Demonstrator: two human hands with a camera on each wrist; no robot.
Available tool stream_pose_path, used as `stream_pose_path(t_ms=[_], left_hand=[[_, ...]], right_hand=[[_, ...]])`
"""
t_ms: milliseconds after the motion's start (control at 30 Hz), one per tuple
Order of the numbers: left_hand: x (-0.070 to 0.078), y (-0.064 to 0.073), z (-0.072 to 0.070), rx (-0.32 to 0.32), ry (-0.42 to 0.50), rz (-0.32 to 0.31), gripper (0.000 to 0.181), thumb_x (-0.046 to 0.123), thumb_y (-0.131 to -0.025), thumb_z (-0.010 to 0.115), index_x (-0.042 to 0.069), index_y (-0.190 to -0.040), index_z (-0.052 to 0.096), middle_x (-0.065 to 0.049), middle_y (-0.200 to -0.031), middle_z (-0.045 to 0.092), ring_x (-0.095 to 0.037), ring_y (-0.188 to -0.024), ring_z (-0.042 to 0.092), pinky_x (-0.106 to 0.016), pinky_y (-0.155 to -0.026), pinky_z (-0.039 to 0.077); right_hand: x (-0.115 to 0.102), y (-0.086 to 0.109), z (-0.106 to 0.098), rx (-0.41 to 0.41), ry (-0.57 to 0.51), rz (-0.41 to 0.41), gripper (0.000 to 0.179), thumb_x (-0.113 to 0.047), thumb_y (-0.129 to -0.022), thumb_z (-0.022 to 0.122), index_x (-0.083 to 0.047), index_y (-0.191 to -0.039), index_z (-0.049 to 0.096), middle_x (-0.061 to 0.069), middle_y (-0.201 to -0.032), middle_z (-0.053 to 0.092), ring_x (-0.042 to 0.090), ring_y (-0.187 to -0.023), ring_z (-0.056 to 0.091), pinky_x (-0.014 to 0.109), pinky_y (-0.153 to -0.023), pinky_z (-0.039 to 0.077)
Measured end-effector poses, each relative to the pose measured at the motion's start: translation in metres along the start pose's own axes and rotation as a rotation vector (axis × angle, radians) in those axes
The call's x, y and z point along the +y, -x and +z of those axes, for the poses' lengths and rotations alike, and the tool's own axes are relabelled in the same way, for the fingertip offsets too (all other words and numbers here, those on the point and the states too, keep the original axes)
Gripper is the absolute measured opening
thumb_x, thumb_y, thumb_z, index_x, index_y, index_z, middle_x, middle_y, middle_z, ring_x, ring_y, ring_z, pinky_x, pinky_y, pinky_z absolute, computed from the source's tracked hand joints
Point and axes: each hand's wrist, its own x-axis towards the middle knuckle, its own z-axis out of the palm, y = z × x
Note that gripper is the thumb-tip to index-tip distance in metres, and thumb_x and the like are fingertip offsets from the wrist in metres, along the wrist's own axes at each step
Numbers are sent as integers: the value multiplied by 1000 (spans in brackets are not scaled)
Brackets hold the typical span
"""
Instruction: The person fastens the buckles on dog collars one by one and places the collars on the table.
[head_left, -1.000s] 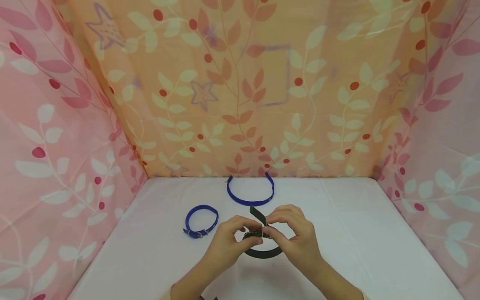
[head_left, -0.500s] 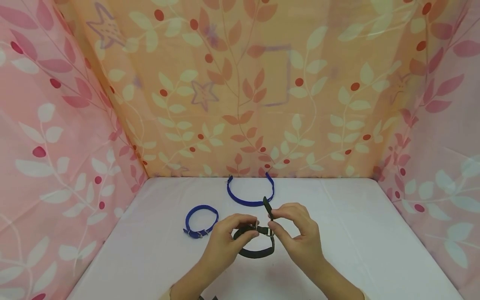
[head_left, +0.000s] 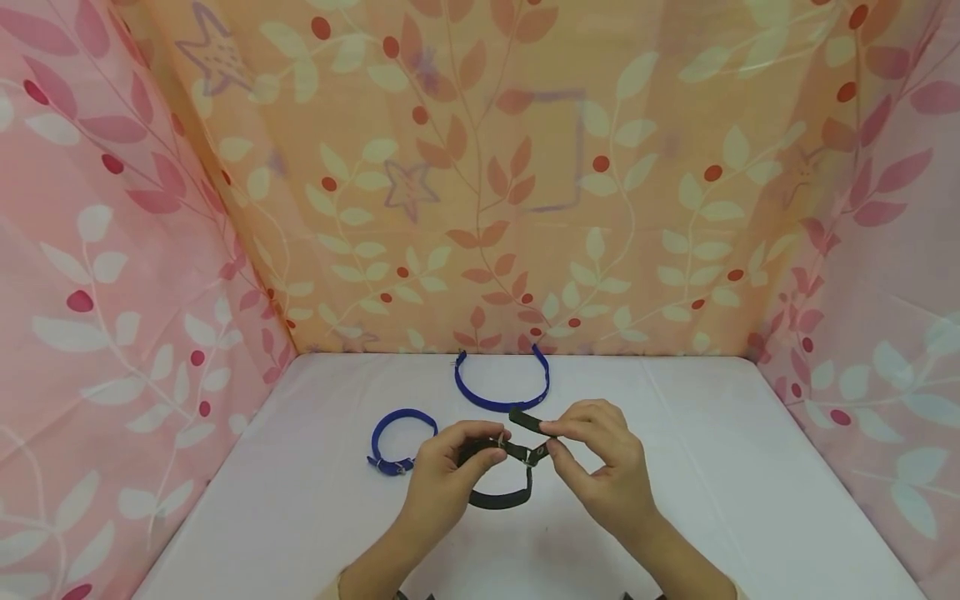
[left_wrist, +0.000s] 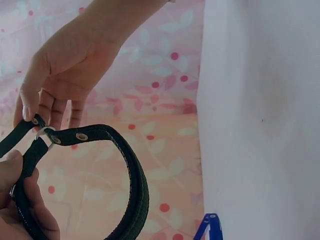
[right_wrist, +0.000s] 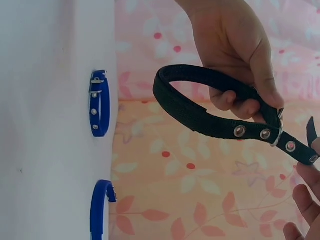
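Observation:
In the head view, a dark green collar (head_left: 498,501) with metal eyelets hangs as a loop between both hands. My left hand (head_left: 444,467) pinches its buckle end between thumb and fingers. My right hand (head_left: 606,457) pinches the strap's free end, whose tip bends back to the left. The right wrist view shows the strap passing through a metal ring (right_wrist: 276,136), with eyelets on both sides of it. That same collar (left_wrist: 140,187) fills the lower part of the left wrist view.
A buckled blue collar (head_left: 404,413) lies on the white table (head_left: 720,483) at left, partly behind my left hand. Farther back, an unfastened blue collar (head_left: 501,407) curves near the table's rear edge. Patterned cloth walls (head_left: 480,208) enclose the back and sides.
My hands have drawn apart, the left one shifting left with the loop and the right one slightly right with the strap end. The ring now shows between them. Both blue collars stay put.

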Motion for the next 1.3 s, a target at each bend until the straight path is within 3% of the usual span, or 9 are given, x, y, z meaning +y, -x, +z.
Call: stream_pose_path(t_ms=[167, 400, 533, 800, 1133, 1300], left_hand=[[1, 0, -1, 16, 19, 4, 25, 15, -93, 75, 7, -116, 72, -10, -111, 75, -21, -103, 74, -30, -92, 58], [2, 0, -2, 54, -24, 1, 23, 19, -92, 76, 14, -115, 74, 0, -108, 76, -20, -98, 74, -30, -88, 60], [2, 0, -1, 45, -11, -14, 25, 19, -92, 76, 13, -116, 73, -1, -109, 76, -20, -100, 74, -30, -90, 59], [4, 0, -1, 41, -3, -36, 26, 17, -91, 77, 15, -116, 73, -1, -110, 76, -20, -102, 74, -30, -91, 58], [3, 0, -1, -38, -24, -59, 29, 18, -90, 78, 9, -117, 71, 0, -106, 76, -20, -96, 74, -30, -85, 61], [5, -1, -1, -55, -61, -106, 26, 18, -89, 80, 16, -114, 72, 3, -103, 76, -19, -94, 74, -29, -84, 61]], right_hand=[[3, -2, -3, -31, 34, -25, 36, 8, -70, 78, -13, -99, 80, 0, -88, 70, 24, -96, 59, 28, -97, 39], [5, -4, -8, -141, 73, -19, 34, 4, -73, 80, -19, -98, 80, -7, -91, 70, 22, -100, 59, 31, -100, 36], [5, -5, -11, -214, 102, -33, 33, 1, -74, 80, -22, -98, 80, -12, -91, 68, 18, -99, 58, 32, -101, 36], [6, -7, -12, -262, 112, -61, 35, 1, -74, 81, -22, -100, 81, -14, -92, 66, 16, -100, 59, 34, -101, 37], [6, -4, -8, -318, 97, -88, 36, -1, -77, 84, -23, -104, 80, -14, -96, 66, 15, -103, 59, 35, -101, 36], [5, -2, -7, -332, 120, -36, 33, -5, -80, 85, -23, -107, 79, -15, -99, 68, 13, -104, 60, 35, -102, 37]])
